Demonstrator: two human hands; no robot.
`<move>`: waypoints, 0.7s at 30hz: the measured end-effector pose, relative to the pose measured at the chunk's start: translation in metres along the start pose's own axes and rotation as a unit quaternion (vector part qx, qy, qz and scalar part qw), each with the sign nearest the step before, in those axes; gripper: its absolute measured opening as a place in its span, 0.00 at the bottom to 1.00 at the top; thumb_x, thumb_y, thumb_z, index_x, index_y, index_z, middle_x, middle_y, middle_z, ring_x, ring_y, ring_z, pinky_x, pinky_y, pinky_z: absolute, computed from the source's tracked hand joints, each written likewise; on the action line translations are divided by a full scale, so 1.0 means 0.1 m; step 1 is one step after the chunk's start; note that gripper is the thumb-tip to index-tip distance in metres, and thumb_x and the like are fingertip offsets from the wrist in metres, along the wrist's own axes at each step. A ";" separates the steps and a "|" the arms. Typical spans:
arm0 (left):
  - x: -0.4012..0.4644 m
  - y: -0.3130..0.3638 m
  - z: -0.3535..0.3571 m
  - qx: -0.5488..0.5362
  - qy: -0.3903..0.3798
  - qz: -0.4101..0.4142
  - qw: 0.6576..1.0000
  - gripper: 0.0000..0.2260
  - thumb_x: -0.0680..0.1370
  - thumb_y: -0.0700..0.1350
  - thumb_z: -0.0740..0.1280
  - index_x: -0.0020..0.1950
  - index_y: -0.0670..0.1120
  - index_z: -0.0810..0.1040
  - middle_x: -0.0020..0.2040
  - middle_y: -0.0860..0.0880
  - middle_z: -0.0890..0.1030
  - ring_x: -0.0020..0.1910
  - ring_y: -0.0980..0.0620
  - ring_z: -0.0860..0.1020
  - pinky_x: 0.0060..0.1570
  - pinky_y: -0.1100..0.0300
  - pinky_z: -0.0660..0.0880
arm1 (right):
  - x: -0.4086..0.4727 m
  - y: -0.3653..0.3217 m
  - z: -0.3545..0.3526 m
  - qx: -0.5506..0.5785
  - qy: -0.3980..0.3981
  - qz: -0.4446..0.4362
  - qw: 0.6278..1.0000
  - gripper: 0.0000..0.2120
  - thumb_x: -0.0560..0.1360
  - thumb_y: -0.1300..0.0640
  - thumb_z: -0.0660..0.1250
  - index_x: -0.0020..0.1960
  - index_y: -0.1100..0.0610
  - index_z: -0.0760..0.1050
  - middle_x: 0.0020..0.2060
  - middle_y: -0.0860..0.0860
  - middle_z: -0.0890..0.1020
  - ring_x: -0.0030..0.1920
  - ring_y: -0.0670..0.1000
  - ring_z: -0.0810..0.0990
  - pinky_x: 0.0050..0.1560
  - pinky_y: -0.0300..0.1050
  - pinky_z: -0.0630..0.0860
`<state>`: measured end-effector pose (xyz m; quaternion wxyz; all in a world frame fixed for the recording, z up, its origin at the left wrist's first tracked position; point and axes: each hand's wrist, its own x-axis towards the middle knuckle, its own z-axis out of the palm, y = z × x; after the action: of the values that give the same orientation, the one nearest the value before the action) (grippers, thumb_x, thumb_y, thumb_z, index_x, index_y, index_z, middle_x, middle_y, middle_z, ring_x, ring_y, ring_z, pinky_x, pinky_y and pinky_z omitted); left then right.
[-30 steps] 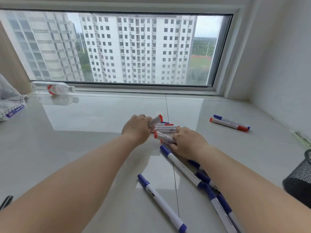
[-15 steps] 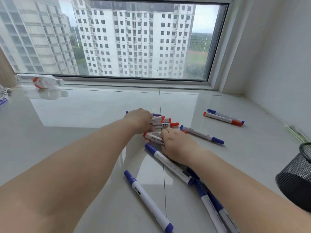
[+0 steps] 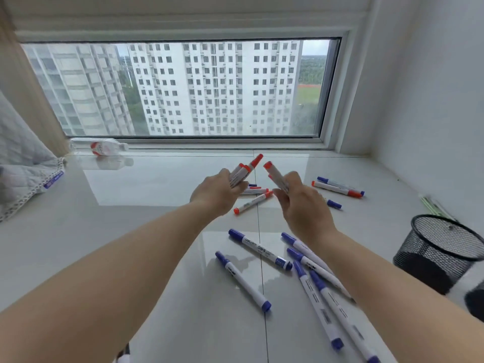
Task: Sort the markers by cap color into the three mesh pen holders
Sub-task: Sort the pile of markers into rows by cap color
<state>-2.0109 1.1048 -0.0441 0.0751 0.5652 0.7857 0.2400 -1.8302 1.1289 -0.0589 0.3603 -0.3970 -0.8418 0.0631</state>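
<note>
My left hand (image 3: 218, 192) is raised above the white sill, gripping a small bunch of red-capped markers (image 3: 245, 170) that point up and right. My right hand (image 3: 301, 205) is lifted beside it, holding red-capped markers (image 3: 276, 176) that tilt up and left. Below them, more red-capped markers (image 3: 252, 203) lie on the surface. Several blue-capped markers (image 3: 259, 249) are scattered in front, near my right forearm. A red and a blue marker (image 3: 337, 188) lie together at the right. A black mesh pen holder (image 3: 442, 247) stands at the right, with a second holder (image 3: 475, 299) cut off by the frame edge.
A plastic bottle (image 3: 100, 147) lies on its side by the window at the back left. Quilted grey fabric (image 3: 23, 174) drapes over the left edge. The right wall is close behind the holders, with a thin green item (image 3: 436, 205) along it.
Both hands have lifted off the surface, each carrying red-capped markers taken from the pile. The camera view has tilted, showing more of the window and holders.
</note>
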 end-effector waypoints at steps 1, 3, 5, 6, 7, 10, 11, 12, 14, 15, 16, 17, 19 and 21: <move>-0.16 0.06 -0.05 -0.033 -0.017 -0.008 0.999 0.16 0.78 0.59 0.56 0.50 0.47 0.69 0.39 0.48 0.76 0.36 0.50 0.76 0.33 0.56 0.71 | -0.04 -0.08 -0.11 0.046 0.005 0.046 0.998 0.09 0.79 0.50 0.56 0.49 0.56 0.65 0.29 0.48 0.71 0.27 0.49 0.69 0.26 0.43 0.62; -0.49 0.19 -0.15 -0.112 -0.054 -0.025 0.992 0.14 0.78 0.58 0.57 0.49 0.47 0.72 0.36 0.49 0.78 0.32 0.54 0.78 0.33 0.58 0.75 | -0.15 -0.27 -0.34 0.151 -0.014 0.140 0.979 0.14 0.79 0.44 0.54 0.49 0.55 0.67 0.31 0.49 0.72 0.30 0.48 0.70 0.28 0.42 0.61; -0.85 0.31 -0.20 -0.183 -0.098 -0.050 0.977 0.12 0.79 0.56 0.58 0.45 0.48 0.72 0.34 0.50 0.78 0.27 0.57 0.78 0.26 0.64 0.74 | -0.32 -0.46 -0.53 0.163 -0.073 0.189 0.966 0.22 0.78 0.40 0.48 0.57 0.54 0.70 0.37 0.51 0.76 0.37 0.50 0.74 0.36 0.44 0.68; -1.03 0.36 -0.21 -0.212 -0.119 -0.065 0.968 0.12 0.79 0.55 0.58 0.44 0.48 0.72 0.34 0.49 0.78 0.27 0.57 0.79 0.24 0.65 0.73 | -0.42 -0.54 -0.60 0.157 -0.109 0.202 0.961 0.24 0.79 0.40 0.45 0.64 0.52 0.68 0.42 0.53 0.77 0.41 0.51 0.75 0.41 0.46 0.71; -1.19 0.40 -0.21 -0.239 -0.141 -0.081 0.957 0.12 0.79 0.55 0.59 0.43 0.48 0.72 0.34 0.49 0.79 0.27 0.57 0.80 0.23 0.66 0.73 | -0.52 -0.61 -0.64 0.170 -0.133 0.226 0.950 0.25 0.80 0.41 0.42 0.68 0.51 0.66 0.45 0.54 0.77 0.41 0.52 0.75 0.40 0.46 0.73; -1.68 0.48 -0.21 -0.314 -0.171 -0.131 0.924 0.12 0.79 0.53 0.59 0.47 0.46 0.73 0.33 0.48 0.80 0.28 0.56 0.81 0.28 0.64 0.77 | -0.87 -0.79 -0.70 0.248 -0.191 0.327 0.892 0.22 0.81 0.47 0.44 0.70 0.53 0.65 0.37 0.50 0.72 0.30 0.49 0.66 0.27 0.43 0.66; -1.83 0.50 -0.19 -0.328 -0.169 -0.142 0.918 0.12 0.79 0.53 0.59 0.48 0.45 0.74 0.34 0.47 0.80 0.30 0.55 0.80 0.29 0.63 0.76 | -1.01 -0.84 -0.70 0.252 -0.206 0.349 0.879 0.22 0.81 0.49 0.47 0.68 0.58 0.67 0.33 0.49 0.69 0.29 0.49 0.66 0.27 0.42 0.65; -1.98 0.50 -0.15 -0.325 -0.162 -0.145 0.920 0.12 0.79 0.53 0.58 0.48 0.45 0.74 0.36 0.47 0.80 0.32 0.54 0.80 0.31 0.62 0.76 | -1.16 -0.88 -0.69 0.262 -0.219 0.369 0.864 0.21 0.81 0.50 0.50 0.66 0.61 0.70 0.31 0.49 0.68 0.29 0.48 0.66 0.28 0.41 0.65; -2.26 0.48 -0.03 -0.275 -0.144 -0.148 0.939 0.14 0.79 0.53 0.57 0.42 0.46 0.75 0.38 0.48 0.78 0.35 0.52 0.77 0.33 0.61 0.73 | -1.45 -0.97 -0.66 0.248 -0.243 0.374 0.860 0.21 0.80 0.51 0.52 0.62 0.64 0.72 0.30 0.49 0.69 0.29 0.47 0.67 0.29 0.40 0.65; -2.39 0.46 0.03 -0.249 -0.137 -0.156 0.946 0.15 0.78 0.54 0.57 0.39 0.46 0.74 0.37 0.48 0.77 0.34 0.52 0.76 0.33 0.60 0.71 | -1.58 -1.02 -0.64 0.229 -0.250 0.364 0.867 0.20 0.80 0.51 0.52 0.61 0.63 0.73 0.32 0.50 0.71 0.30 0.47 0.68 0.30 0.40 0.66; -2.50 0.43 0.10 -0.229 -0.135 -0.165 0.950 0.17 0.78 0.55 0.56 0.37 0.46 0.74 0.36 0.47 0.77 0.35 0.51 0.76 0.33 0.59 0.72 | -1.69 -1.06 -0.63 0.214 -0.246 0.358 0.875 0.19 0.80 0.51 0.52 0.60 0.62 0.72 0.35 0.50 0.73 0.32 0.47 0.70 0.31 0.41 0.67; -2.60 0.40 0.17 -0.209 -0.135 -0.173 0.953 0.19 0.77 0.56 0.55 0.37 0.45 0.75 0.37 0.46 0.78 0.37 0.49 0.77 0.37 0.57 0.74 | -1.80 -1.09 -0.61 0.198 -0.240 0.351 0.883 0.17 0.80 0.51 0.52 0.58 0.60 0.72 0.40 0.52 0.75 0.35 0.48 0.72 0.34 0.41 0.67; -2.76 0.31 0.31 -0.163 -0.123 -0.196 0.959 0.20 0.75 0.57 0.55 0.42 0.43 0.79 0.45 0.43 0.80 0.48 0.44 0.78 0.50 0.51 0.75 | -2.01 -1.13 -0.56 0.179 -0.234 0.336 0.894 0.12 0.79 0.52 0.53 0.51 0.58 0.72 0.48 0.55 0.75 0.41 0.51 0.72 0.39 0.43 0.66; -2.87 0.23 0.42 -0.117 -0.091 -0.213 0.966 0.21 0.74 0.58 0.55 0.50 0.46 0.81 0.55 0.46 0.79 0.57 0.44 0.74 0.58 0.53 0.69 | -2.21 -1.15 -0.52 0.156 -0.232 0.325 0.904 0.07 0.78 0.56 0.53 0.44 0.54 0.67 0.51 0.56 0.72 0.44 0.53 0.70 0.43 0.43 0.65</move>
<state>-1.8745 0.8571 -0.1145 0.2608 0.3916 0.8444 0.2561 -1.7735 0.8841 -0.0985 0.1720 -0.5613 -0.7055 0.3970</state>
